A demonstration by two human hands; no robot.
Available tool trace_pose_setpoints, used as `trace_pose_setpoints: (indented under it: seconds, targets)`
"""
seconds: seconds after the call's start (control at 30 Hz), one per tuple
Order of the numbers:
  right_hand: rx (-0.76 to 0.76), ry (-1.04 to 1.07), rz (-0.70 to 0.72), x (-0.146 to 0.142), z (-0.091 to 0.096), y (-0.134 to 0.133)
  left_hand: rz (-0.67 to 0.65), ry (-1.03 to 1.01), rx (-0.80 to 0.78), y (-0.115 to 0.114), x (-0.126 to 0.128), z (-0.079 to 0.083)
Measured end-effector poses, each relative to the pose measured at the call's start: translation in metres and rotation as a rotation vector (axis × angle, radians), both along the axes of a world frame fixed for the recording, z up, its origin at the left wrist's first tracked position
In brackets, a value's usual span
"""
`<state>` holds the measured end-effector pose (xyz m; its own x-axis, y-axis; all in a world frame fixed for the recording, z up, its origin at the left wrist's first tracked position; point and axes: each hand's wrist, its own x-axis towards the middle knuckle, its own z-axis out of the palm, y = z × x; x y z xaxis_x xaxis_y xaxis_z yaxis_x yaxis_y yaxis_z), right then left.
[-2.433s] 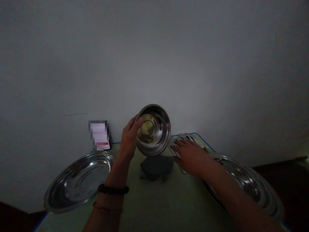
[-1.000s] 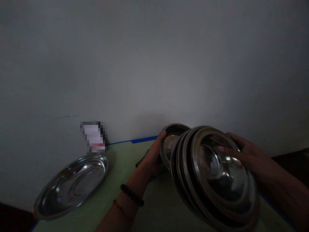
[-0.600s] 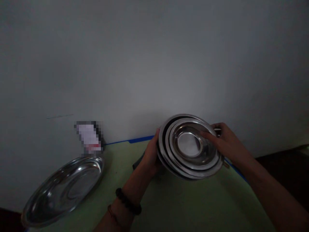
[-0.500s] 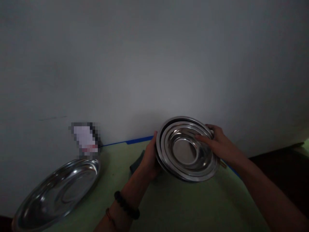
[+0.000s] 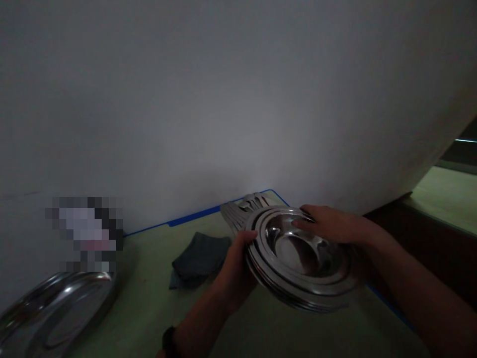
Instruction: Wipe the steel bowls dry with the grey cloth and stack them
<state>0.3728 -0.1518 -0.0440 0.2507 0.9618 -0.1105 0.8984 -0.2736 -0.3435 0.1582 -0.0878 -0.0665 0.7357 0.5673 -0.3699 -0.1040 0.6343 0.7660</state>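
A nested stack of round metal plates and bowls [image 5: 298, 253] is held up over the table, tilted toward me. My left hand [image 5: 238, 271] grips its left side, the thumb on the rim and the fingers out of sight underneath. On the far right side, my right hand [image 5: 328, 223] clasps the rim, with fingers reaching into the top bowl. Behind the stack lie several metal forks and other cutlery [image 5: 249, 204], partly covered by it. A folded dark grey cloth [image 5: 201, 256] rests left of my left hand.
An oval metal tray [image 5: 74, 313] sits at the lower left, beside a pixelated upright object [image 5: 85, 226]. The greenish table [image 5: 149, 293], edged in blue, meets a pale wall [image 5: 223, 99]. Another light green surface [image 5: 445, 194] shows at the right.
The stack has come lower and is seen more from the side. My view has turned right, so the tray sits further left. The cutlery and more of the cloth now show.
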Motion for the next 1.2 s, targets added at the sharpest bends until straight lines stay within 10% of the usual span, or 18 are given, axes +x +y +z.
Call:
trace_pose_setpoints:
  seconds: [0.4, 0.77, 0.87, 1.2]
  targets:
    - [-0.038, 0.068, -0.04, 0.034, -0.02, -0.036, 0.015, 0.346, 0.817, -0.045, 0.01, -0.017]
    - [0.258, -0.149, -0.182, 0.028, -0.039, -0.026, -0.107, 0.281, 0.732, -0.031, -0.003, -0.032]
    - [0.39, -0.261, -0.27, 0.006, -0.034, -0.026, -0.257, 0.33, 0.85, -0.008, -0.019, -0.019]
    - [0.358, -0.176, 0.115, -0.15, 0.004, 0.012, 0.021, 0.707, 1.369, 0.025, -0.111, 0.014]
